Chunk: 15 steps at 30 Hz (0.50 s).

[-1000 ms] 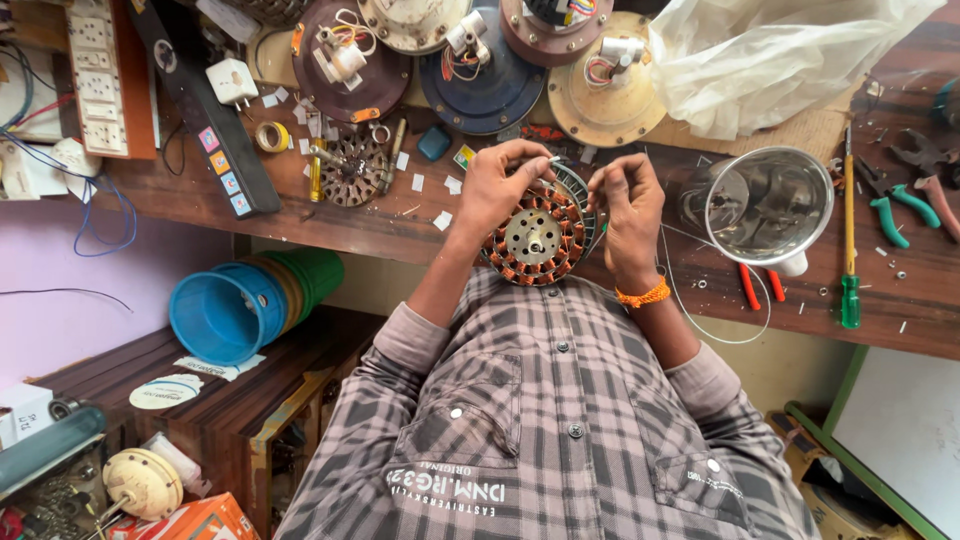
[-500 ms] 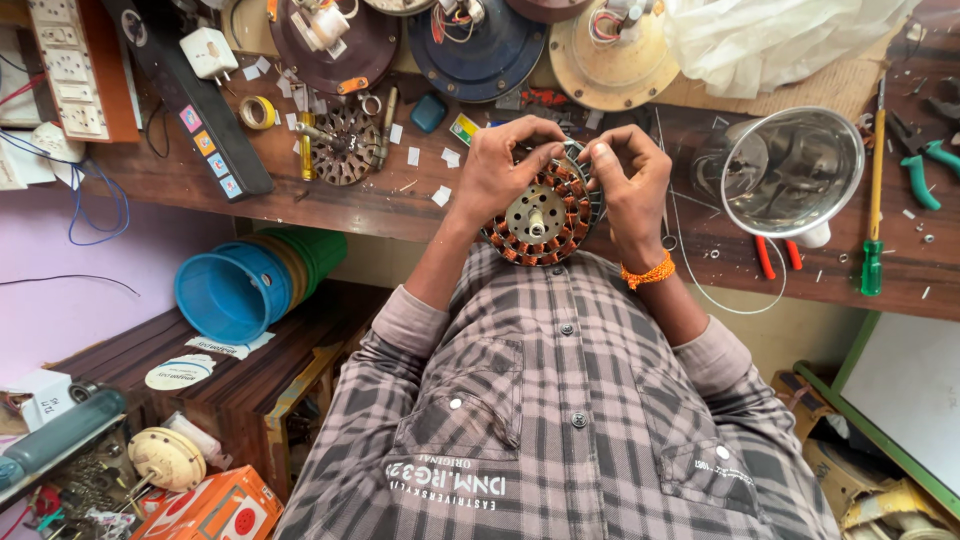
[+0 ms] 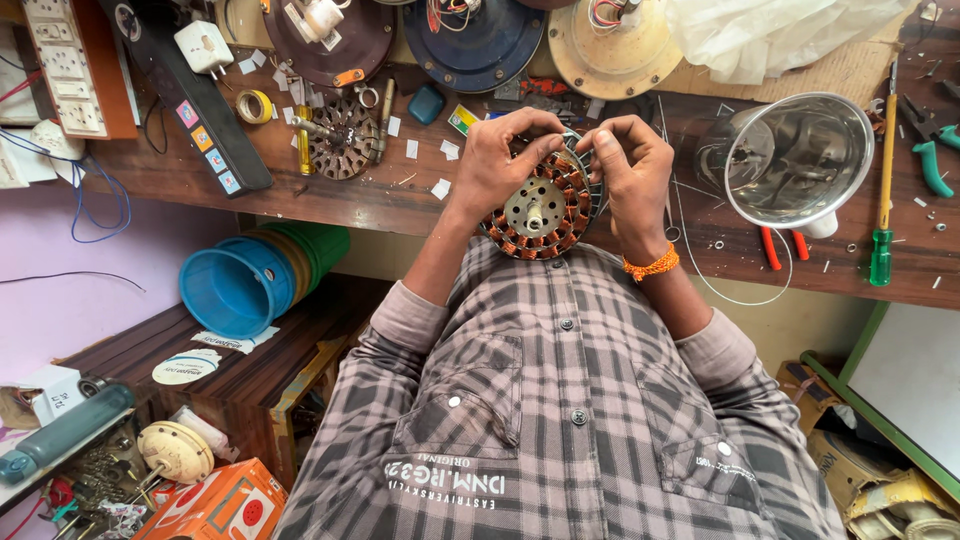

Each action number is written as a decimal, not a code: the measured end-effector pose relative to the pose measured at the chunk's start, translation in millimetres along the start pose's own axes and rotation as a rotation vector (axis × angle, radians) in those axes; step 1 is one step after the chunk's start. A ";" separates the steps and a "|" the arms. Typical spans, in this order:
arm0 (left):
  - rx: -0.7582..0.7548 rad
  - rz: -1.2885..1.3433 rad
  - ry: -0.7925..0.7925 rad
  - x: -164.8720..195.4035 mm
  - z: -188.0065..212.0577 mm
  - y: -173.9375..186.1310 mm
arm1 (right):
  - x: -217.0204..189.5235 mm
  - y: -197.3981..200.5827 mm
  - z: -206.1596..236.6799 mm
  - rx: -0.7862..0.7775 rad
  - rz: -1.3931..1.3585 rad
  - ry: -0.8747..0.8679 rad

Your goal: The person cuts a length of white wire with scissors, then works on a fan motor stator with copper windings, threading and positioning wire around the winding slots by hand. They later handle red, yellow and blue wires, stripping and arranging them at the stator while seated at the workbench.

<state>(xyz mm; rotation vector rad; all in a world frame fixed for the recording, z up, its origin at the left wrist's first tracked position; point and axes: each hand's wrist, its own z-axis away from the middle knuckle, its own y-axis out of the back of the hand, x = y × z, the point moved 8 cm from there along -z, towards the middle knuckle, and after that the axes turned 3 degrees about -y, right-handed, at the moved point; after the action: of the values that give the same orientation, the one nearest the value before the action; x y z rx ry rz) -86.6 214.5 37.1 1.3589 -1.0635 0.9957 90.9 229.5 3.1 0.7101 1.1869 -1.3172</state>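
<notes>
I hold a round motor stator (image 3: 540,212) with copper windings and a metal hub, tilted up at the front edge of the wooden bench (image 3: 400,200). My left hand (image 3: 500,160) grips its upper left rim, fingers curled over the top. My right hand (image 3: 628,170), with an orange thread band at the wrist, pinches at the upper right rim where the windings are. Both hands touch the stator; its far edge is hidden behind my fingers.
On the bench lie another stator core (image 3: 342,138), a tape roll (image 3: 254,106), a black power strip (image 3: 190,110), fan motor housings (image 3: 478,38), a shiny steel jar (image 3: 800,160), a green-handled screwdriver (image 3: 882,180) and pliers (image 3: 932,160). Stacked plastic tubs (image 3: 250,280) sit below left.
The view has shifted slightly, so the bench sits higher in the frame. Both hands stay on the stator, with the fingers working along its top rim.
</notes>
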 end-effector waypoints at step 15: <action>-0.003 -0.021 -0.030 8.8 0.0 1.7 | -2.6 -1.7 0.9 -0.044 -0.009 0.021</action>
<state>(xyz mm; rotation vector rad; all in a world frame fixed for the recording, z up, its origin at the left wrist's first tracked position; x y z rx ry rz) -86.1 213.9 46.1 1.3835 -1.0702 0.9601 89.9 229.2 6.2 0.6891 1.2328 -1.2900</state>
